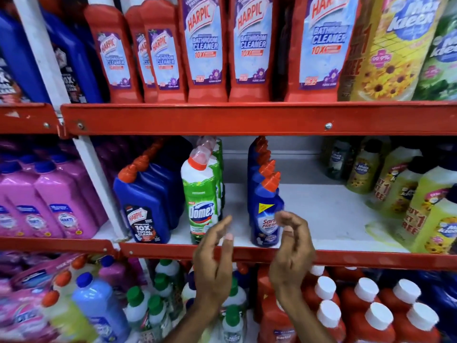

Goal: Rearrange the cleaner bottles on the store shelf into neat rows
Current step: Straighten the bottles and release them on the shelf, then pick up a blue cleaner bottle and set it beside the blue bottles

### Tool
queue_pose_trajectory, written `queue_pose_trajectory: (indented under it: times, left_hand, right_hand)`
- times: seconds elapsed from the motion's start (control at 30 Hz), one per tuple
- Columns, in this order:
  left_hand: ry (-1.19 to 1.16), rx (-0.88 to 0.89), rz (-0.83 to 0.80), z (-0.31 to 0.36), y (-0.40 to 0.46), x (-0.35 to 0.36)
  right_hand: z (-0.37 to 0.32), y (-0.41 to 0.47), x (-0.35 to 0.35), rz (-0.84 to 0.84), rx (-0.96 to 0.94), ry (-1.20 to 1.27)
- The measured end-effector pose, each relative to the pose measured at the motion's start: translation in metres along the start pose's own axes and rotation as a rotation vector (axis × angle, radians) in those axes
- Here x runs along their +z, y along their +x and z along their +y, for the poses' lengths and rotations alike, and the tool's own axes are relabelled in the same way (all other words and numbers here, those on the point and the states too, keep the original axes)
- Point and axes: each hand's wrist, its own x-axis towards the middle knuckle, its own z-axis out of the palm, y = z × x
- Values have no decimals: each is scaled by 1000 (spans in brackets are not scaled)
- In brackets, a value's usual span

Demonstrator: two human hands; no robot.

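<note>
On the middle shelf (333, 219) three rows run front to back: blue Harpic bottles (146, 206) at the left, green Domex bottles (201, 199) beside them, and blue Sani Fresh bottles (265, 211) with orange caps further right. My left hand (215, 263) is raised in front of the shelf lip, just right of the front Domex bottle, fingers apart and holding nothing. My right hand (291, 246) hovers in front of the front Sani Fresh bottle, fingers curled and apart, with nothing in it.
Yellow Max Kleen bottles (420, 206) fill the shelf's right side, with bare white shelf between them and the Sani Fresh row. Red Harpic Bathroom Cleaner bottles (205, 45) stand above. Pink bottles (57, 206) sit left of the white upright. White-capped red bottles (358, 305) crowd the shelf below.
</note>
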Motion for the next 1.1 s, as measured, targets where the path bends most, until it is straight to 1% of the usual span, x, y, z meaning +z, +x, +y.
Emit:
queue_pose_trajectory:
  times: [0.07,0.1,0.13,0.2,0.3,0.4,0.47,0.53,0.63,0.73,0.87,0.93,1.0,1.03,1.07,1.1]
  left_hand:
    - [18,99,128,-8,-1,-29]
    - [12,122,157,-11,2,-41]
    - [0,106,153,-14,7,-49]
    - [-46,-1,69,-22,17,-62]
    - [-80,-184,-67,-39,36,-63]
    - [-160,-335,-160,-53,59,-63]
    - [-257,-383,-200,-61,68,-57]
    - [-308,-389,-249,-65,70,-52]
    - [-309,-374,-263,-62,68,-50]
    - [-295,-354,-263,-56,68,-47]
    - [-264,-360,-285,-47,67,-49]
    - [-197,-339,-303,-42,65,-56]
    - [-99,-292,-258,-35,57,-69]
    - [-52,-228,-207,-32,51,-78]
    - [-11,-127,-143,-30,45,-90]
    - [40,-20,-76,-28,40,-103]
  right_hand:
    - [-2,-21,18,-107,-29,-7]
    - [0,-30,30,-182,-3,-14]
    - [2,-36,41,-251,48,-24]
    - [7,-46,66,-347,201,-44]
    - [13,-41,85,-433,394,-71]
    - [22,-33,98,-469,452,-70]
    - [40,-29,100,-509,463,-51]
    - [47,-28,102,-532,507,-11]
    - [24,-29,105,-521,509,-16]
    - [19,-27,105,-514,498,10]
    - [17,-26,104,-498,505,-17]
    - [11,-31,104,-398,429,-54]
    - [0,-40,103,-197,256,-69]
    - [-5,-45,103,-98,159,-70]
    - [-9,-51,104,-26,74,-57]
    - [-12,-57,106,0,-5,-51]
